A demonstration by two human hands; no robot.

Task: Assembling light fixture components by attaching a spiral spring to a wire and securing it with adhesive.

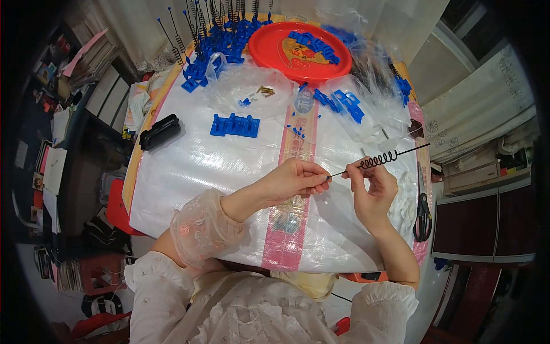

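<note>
On the near side of the red tray (262,62), and well apart from it, I hold the black coiled spring rod (381,160) slantwise between my two hands. My left hand (294,181) has thumb and forefinger narrowed to a pinch on its blue tip (328,178). My right hand (373,194) has thumb and fingertips closed about the rod at the coil's left end; past the coil, the rod's other end sticks out unsupported. If I pull or press off-line, I judge that the thin shank could bend, or the coil flex and twist the rod in my right fingers. Too light a left pinch could let the tip slip away.

Right of the tray and nearer me, scissors (423,218) lie at the table's edge; a wide swing of my right elbow might knock them off.

Straight out on the tray's near side, tiny blue caps (298,132) lie scattered, and a sleeve brushing them could roll them away. Left of those is a blue plastic bracket strip (235,125); beyond it, short brass pins (265,90) on a clear bag could spill if the film gets tugged.

Left of the tray, blue bases with upright springs (226,43) crowd together and could snag one another.
</note>
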